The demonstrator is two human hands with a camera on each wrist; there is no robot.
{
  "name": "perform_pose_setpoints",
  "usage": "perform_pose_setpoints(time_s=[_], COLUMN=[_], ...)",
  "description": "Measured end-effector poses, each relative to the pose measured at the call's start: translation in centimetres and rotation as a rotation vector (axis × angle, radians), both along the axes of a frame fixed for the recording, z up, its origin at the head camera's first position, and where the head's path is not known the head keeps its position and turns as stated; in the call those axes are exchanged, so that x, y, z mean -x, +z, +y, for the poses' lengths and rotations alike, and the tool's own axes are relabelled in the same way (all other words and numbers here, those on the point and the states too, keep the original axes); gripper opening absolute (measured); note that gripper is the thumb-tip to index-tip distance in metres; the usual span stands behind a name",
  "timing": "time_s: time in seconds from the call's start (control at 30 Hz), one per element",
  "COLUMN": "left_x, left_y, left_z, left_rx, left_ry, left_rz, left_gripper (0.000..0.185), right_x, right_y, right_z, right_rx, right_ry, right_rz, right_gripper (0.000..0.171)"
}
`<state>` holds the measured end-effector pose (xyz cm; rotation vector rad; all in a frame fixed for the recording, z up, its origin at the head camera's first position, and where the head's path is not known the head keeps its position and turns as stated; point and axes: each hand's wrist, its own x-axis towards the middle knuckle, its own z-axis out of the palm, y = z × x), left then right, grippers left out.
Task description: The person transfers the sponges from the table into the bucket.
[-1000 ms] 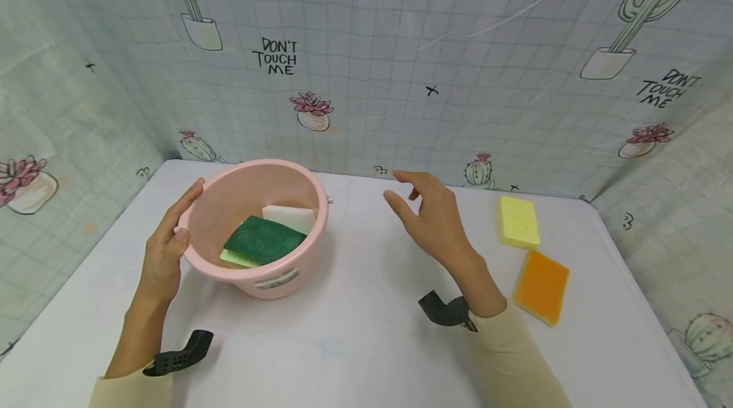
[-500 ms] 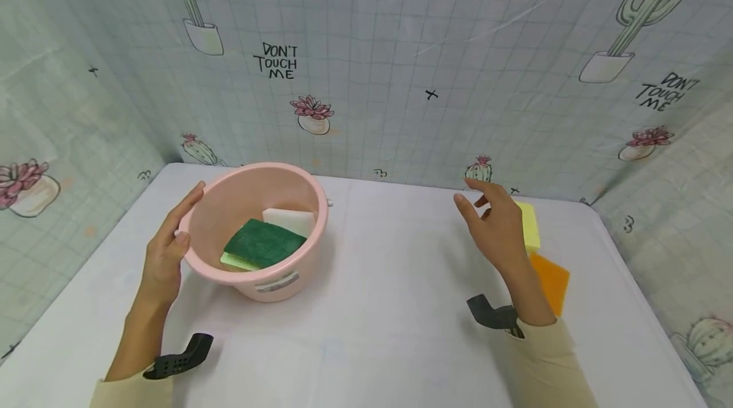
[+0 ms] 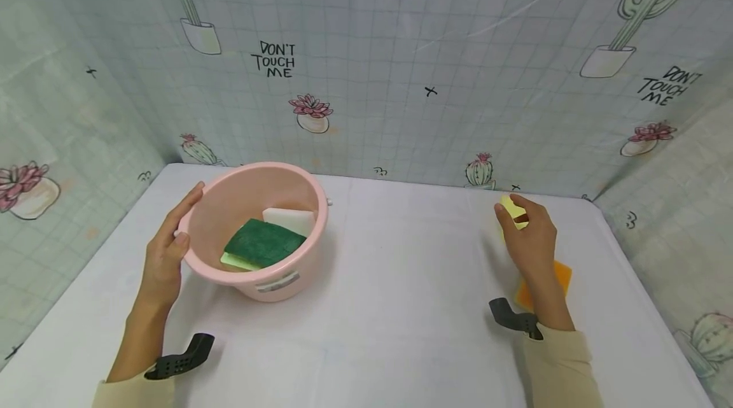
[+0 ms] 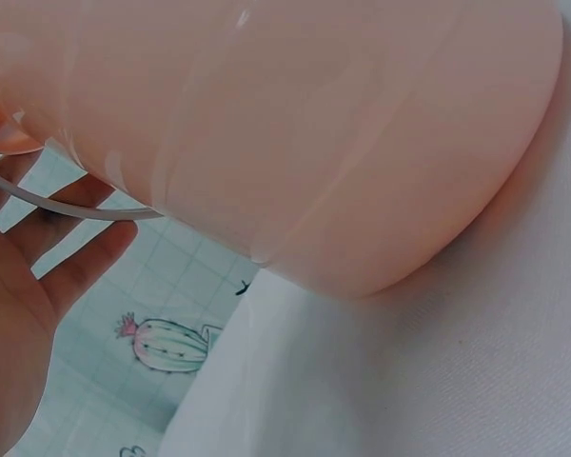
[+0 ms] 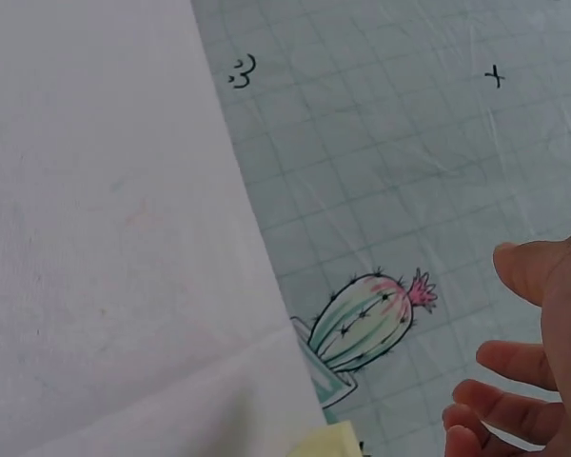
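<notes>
A pink basin [image 3: 252, 170] stands at the left of the white table [image 3: 378, 319]. In it lie a green scouring pad [image 3: 263, 241] and a white sponge [image 3: 289, 217]. My left hand [image 3: 166, 255] rests against the basin's left wall with straight fingers, thumb on the rim. The left wrist view shows that hand [image 4: 19, 314] beside the basin wall [image 4: 295, 124]. My right hand [image 3: 532, 242] lies over a yellow sponge [image 3: 511, 207] at the back right, thumb at its left edge. In the right wrist view, the right hand [image 5: 552, 381] shows loosely curled fingers spread from the thumb, beside the sponge's corner [image 5: 328, 443].
An orange sponge [image 3: 560, 274] lies just in front of the yellow one, partly behind my right wrist. Cactus-print sheets wall the table at the back [image 3: 401, 77] and on both sides. A thin wire handle [image 4: 76, 209] hangs at the basin's side.
My right hand has moved from the middle of the table to the right and come down over the yellow sponge. The left hand and the basin have stayed put.
</notes>
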<state>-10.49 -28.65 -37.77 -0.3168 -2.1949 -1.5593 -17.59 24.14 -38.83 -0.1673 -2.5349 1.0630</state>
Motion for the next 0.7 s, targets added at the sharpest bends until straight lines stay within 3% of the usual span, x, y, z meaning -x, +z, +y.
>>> perform_pose_setpoints(time_s=[0.27, 0.7], left_x=[0.1, 0.4], left_y=[-0.2, -0.6], left_z=[-0.1, -0.4], left_rx=[-0.051, -0.103], left_ry=[-0.047, -0.086], left_rz=[0.047, 0.084], left_gripper=[0.051, 0.049], right_x=[0.3, 0.3], right_y=[-1.6, -3.6], right_z=[1.7, 2.7], right_rx=[0.035, 0.074], right_ry=[-0.105, -0.147], right_rz=[-0.049, -0.08], right_gripper=[0.057, 0.066])
